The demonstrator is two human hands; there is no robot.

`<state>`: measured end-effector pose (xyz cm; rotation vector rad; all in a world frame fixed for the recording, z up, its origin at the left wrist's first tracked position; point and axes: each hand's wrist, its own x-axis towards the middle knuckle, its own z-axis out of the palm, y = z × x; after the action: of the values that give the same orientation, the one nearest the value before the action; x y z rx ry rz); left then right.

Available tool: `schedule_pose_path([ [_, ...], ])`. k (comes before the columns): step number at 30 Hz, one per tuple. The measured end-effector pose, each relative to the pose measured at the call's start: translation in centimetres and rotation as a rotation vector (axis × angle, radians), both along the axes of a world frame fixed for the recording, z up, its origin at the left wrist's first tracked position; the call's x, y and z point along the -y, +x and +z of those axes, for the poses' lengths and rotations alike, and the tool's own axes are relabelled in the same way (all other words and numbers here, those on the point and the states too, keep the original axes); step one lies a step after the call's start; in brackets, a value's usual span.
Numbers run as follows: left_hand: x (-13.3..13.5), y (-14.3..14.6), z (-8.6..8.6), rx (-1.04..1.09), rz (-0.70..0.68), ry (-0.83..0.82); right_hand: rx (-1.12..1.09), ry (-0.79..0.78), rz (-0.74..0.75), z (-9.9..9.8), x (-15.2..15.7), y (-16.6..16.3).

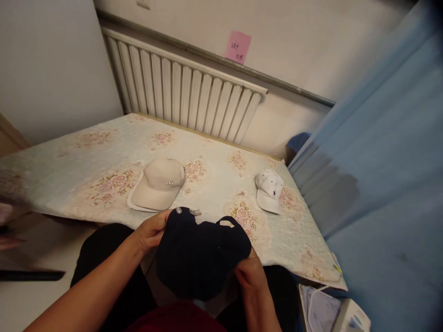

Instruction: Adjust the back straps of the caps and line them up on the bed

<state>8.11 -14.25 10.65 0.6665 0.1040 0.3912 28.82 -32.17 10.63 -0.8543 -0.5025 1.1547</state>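
Dark cap [204,263] was up in both hands, over the lap, just off the near edge of the floral cover [214,184]. Left hand [152,233] had its fingers closed on the cap's left edge, right hand [251,269] gripped the right edge; most fingertips were hidden, so firmness couldn't be told. Main risk: an edge-only hold, so if either side slackened, the soft fabric could fold or tip and drop between the knees. Metal clasp [196,212] stuck out at the far rim and could catch on cloth; whether the strap was fastened wasn't clear. Black trousers [105,258] blurred the cap's outline, making a misjudged grip likelier. A low leftward swing could bump the beige cap [162,177], whose paler underlayer, maybe a second cap, might slide. White cap [269,189], far right, lay well apart, so less exposed. Cord [311,302] near right could snag a wide elbow.
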Motion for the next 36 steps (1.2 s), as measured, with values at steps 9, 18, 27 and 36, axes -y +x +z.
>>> schedule_pose_path([
  [9,0.7,-0.5,1.1,0.083,0.037,0.044,0.023,-0.026,0.061,-0.4,-0.1,0.4],
  [18,1.0,-0.6,1.3,0.066,0.034,0.014,0.021,-0.035,0.024,-1.5,-0.3,0.7],
  [27,1.1,-0.3,1.3,0.06,0.027,0.012,0.025,-0.062,-0.003,-1.6,-0.4,0.9],
  [36,-0.4,0.5,-0.5,-0.023,0.065,-0.079,-0.078,-0.054,-0.081,-0.3,-1.3,0.8],
])
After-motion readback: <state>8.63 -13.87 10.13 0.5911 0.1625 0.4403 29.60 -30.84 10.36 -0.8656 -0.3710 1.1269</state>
